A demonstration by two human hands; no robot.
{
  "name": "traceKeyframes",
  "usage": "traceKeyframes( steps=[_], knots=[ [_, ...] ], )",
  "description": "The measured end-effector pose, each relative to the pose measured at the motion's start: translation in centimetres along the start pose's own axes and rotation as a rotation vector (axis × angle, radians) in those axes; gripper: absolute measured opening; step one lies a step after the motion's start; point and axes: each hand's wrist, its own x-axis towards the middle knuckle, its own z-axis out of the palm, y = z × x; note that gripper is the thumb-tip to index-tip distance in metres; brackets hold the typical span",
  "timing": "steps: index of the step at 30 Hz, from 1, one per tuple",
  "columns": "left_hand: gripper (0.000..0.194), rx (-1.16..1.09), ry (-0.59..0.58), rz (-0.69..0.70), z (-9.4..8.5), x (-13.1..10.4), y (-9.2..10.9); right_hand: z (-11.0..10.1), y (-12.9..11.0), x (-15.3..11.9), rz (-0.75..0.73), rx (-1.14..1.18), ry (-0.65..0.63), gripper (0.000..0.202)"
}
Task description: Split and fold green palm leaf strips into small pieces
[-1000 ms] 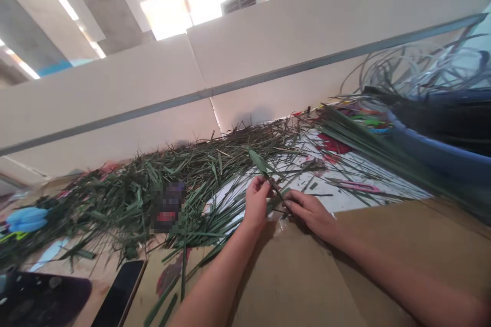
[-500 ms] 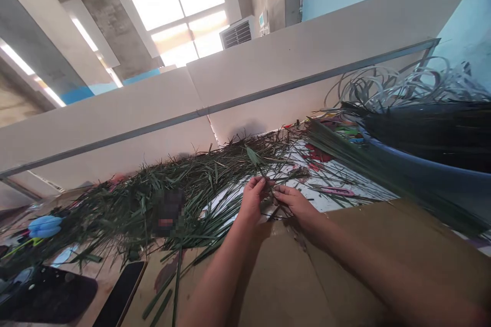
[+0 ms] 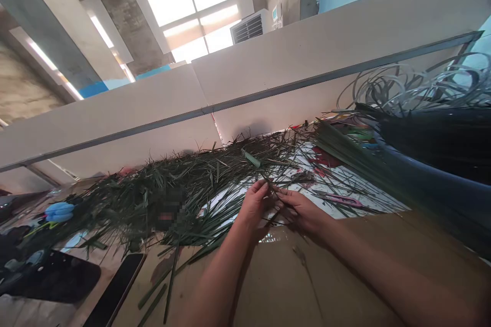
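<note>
Side by side in the middle of the head view, my left hand and my right hand are both closed in a pinch. Between their fingertips is a green leaf strip, its broad pale end pointing up and to the left. Thin dark ends stick out below the fingers, and their detail is too small to make out. Both forearms pass over the brown cardboard. Just beyond the right hand, a pink-handled tool lies on a white sheet stained red.
A heap of cut green leaves runs along the low wall. To the right, a bundle of long leaves leans by a blue tub, with coiled clear strips behind. A phone and a blue object are at left.
The view has shifted, and the surroundings sit a little further right. The leaf strip's broad end has tipped further left. My hands stay pinched together on it.
</note>
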Motion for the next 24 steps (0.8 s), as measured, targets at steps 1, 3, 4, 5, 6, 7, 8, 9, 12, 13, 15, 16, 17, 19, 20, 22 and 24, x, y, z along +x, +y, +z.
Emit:
traceKeyframes(
  steps=[1, 3, 4, 5, 6, 7, 8, 9, 12, 13, 15, 16, 17, 19, 20, 22, 24],
  knots=[
    [0.039, -0.01, -0.003, -0.002, 0.0, 0.0, -0.1, 0.0, -0.1, -0.2, 0.01, -0.001, -0.01, 0.021],
    [0.04, -0.034, 0.004, -0.006, 0.0, 0.0, -0.2, 0.2, -0.2, -0.5, 0.025, -0.004, -0.03, 0.021],
    [0.041, -0.043, 0.008, -0.007, 0.0, -0.1, -0.2, 0.2, -0.3, -0.6, 0.027, -0.004, -0.038, 0.021],
    [0.041, -0.049, 0.011, -0.009, 0.1, -0.1, -0.2, 0.3, -0.3, -0.7, 0.027, -0.003, -0.044, 0.022],
    [0.042, -0.049, 0.014, -0.011, 0.1, -0.2, -0.2, 0.3, -0.4, -0.7, 0.028, -0.005, -0.047, 0.022],
    [0.043, -0.043, 0.018, -0.013, 0.1, -0.3, -0.1, 0.4, -0.3, -0.7, 0.027, -0.008, -0.045, 0.023],
    [0.044, -0.033, 0.023, -0.012, 0.2, -0.4, -0.1, 0.4, -0.3, -0.7, 0.028, -0.015, -0.035, 0.024],
    [0.045, -0.021, 0.03, -0.007, 0.2, -0.4, -0.1, 0.3, -0.2, -0.7, 0.032, -0.023, -0.021, 0.024],
    [0.045, 0.013, 0.066, 0.019, 0.1, -0.6, -0.1, 0.3, 0.0, -0.7, 0.045, -0.066, 0.054, 0.027],
    [0.045, 0.025, 0.083, 0.031, 0.0, -0.5, -0.1, 0.3, 0.0, -0.7, 0.04, -0.088, 0.084, 0.028],
    [0.043, 0.063, 0.116, 0.059, -0.2, -0.5, -0.3, 0.4, 0.0, -0.8, 0.018, -0.147, 0.138, 0.03],
    [0.042, 0.09, 0.131, 0.078, -0.4, -0.4, -0.3, 0.4, 0.0, -0.9, 0.0, -0.189, 0.157, 0.03],
    [0.04, 0.12, 0.144, 0.1, -0.5, -0.3, -0.4, 0.4, -0.1, -0.9, -0.028, -0.245, 0.171, 0.031],
    [0.038, 0.185, 0.165, 0.149, -0.8, -0.2, -0.4, 0.4, -0.4, -1.0, -0.112, -0.418, 0.185, 0.032],
    [0.036, 0.217, 0.172, 0.172, -0.9, -0.2, -0.4, 0.4, -0.5, -1.0, -0.161, -0.528, 0.188, 0.031],
    [0.033, 0.275, 0.183, 0.212, -0.9, -0.2, -0.4, 0.4, -0.7, -1.1, -0.246, -0.74, 0.189, 0.028],
    [0.031, 0.324, 0.197, 0.239, -0.7, -0.3, -0.3, 0.3, -0.8, -1.3, -0.289, -0.878, 0.193, 0.023]
  ],
)
